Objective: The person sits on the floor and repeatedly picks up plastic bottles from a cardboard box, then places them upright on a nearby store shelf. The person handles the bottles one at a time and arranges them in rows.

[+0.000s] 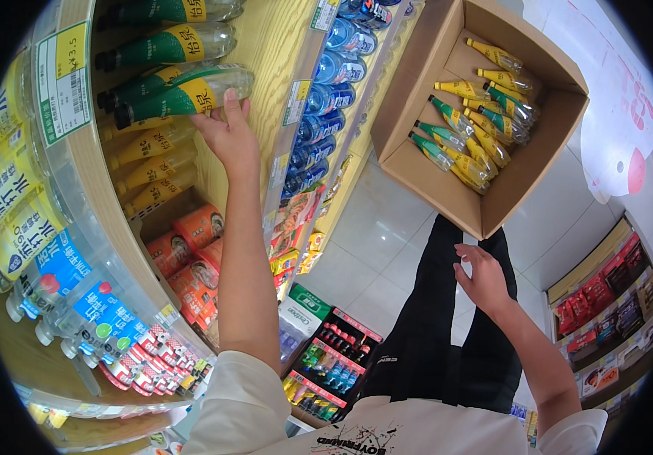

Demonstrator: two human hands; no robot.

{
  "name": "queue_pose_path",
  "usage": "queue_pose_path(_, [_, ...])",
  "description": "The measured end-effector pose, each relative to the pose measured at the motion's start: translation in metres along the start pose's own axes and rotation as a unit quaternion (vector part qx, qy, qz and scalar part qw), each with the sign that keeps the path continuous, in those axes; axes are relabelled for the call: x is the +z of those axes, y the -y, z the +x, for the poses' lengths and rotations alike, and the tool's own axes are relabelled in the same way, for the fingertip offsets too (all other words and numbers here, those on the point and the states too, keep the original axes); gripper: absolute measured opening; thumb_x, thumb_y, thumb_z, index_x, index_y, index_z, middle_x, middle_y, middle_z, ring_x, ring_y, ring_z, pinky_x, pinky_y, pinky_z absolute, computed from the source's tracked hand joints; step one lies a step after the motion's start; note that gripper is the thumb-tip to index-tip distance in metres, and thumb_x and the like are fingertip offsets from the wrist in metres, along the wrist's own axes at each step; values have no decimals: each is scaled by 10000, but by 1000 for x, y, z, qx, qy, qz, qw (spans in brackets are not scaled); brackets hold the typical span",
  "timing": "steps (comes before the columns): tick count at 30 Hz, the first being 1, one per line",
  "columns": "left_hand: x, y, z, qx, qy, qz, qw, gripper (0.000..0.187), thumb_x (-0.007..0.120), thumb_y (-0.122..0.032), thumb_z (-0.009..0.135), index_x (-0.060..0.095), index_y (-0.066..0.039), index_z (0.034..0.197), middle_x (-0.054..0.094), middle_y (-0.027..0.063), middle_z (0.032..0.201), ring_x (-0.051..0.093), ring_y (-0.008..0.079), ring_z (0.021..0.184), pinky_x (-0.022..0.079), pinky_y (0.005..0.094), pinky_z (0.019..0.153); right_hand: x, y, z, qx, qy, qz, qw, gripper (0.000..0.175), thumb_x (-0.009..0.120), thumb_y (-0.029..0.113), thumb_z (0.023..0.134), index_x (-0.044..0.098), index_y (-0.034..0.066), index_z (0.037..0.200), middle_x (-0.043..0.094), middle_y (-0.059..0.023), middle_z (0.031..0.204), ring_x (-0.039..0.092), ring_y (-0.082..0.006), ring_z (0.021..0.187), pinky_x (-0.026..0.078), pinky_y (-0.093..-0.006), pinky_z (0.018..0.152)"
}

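Observation:
My left hand (230,125) reaches over a wooden shelf at the upper left and grips the clear base end of a bottle with a green and yellow label (184,98). That bottle lies among similar green-labelled bottles (173,45), with yellow-labelled bottles (150,142) beside them. My right hand (481,274) hangs in front of my legs with its fingers bent and apart, holding nothing. Just beyond it stands an open cardboard box (417,165) in which several green-labelled and yellow-labelled bottles (494,142) lie.
Blue-capped bottles (332,99) line the shelf right of my left arm. Red packaged goods (195,267) sit below. A low drinks display (332,364) stands on the tiled floor (366,227); another snack shelf (605,318) is at the right.

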State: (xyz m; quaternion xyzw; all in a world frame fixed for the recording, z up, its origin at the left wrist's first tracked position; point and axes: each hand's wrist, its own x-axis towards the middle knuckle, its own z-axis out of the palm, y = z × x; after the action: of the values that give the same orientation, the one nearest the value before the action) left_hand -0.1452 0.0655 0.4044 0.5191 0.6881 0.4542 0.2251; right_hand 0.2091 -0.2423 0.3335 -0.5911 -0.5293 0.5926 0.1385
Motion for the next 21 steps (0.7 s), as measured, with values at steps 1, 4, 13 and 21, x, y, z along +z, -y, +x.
queue_pose_path(1, [0,-1,0,0,1,-1,1000,530,640,-107,1062,328,-11,1480,532,156,1417,618,230,1218,640,414,978,0,0,0,0,0,-1,1000,342,753,70,895,681,-10,1219,745,-189,1111,746,-334,937,608,-412,842])
queue_pose_path(4, [0,0,0,-3,1,0,1000,553,641,-112,1062,316,-27,1502,529,148,1426,615,227,1220,636,414,983,0,-2,1,0,1,-5,1000,341,751,74,899,679,-8,1222,746,-185,1111,745,-332,937,608,-413,842])
queue_pose_path(13, [0,2,-1,0,3,-6,1000,625,655,-125,1057,285,-69,1557,523,140,1439,613,215,1218,625,414,993,0,-9,4,13,5,-6,1000,342,747,81,902,677,-1,1227,748,-182,1115,744,-320,946,606,-408,848])
queue_pose_path(21, [-8,-3,-7,11,-37,98,994,705,693,-97,1017,254,-3,1560,446,144,1502,511,243,1349,604,414,1026,-1,-20,5,25,12,-11,1000,344,740,87,905,685,-1,1233,751,-175,1130,744,-315,944,605,-405,835])
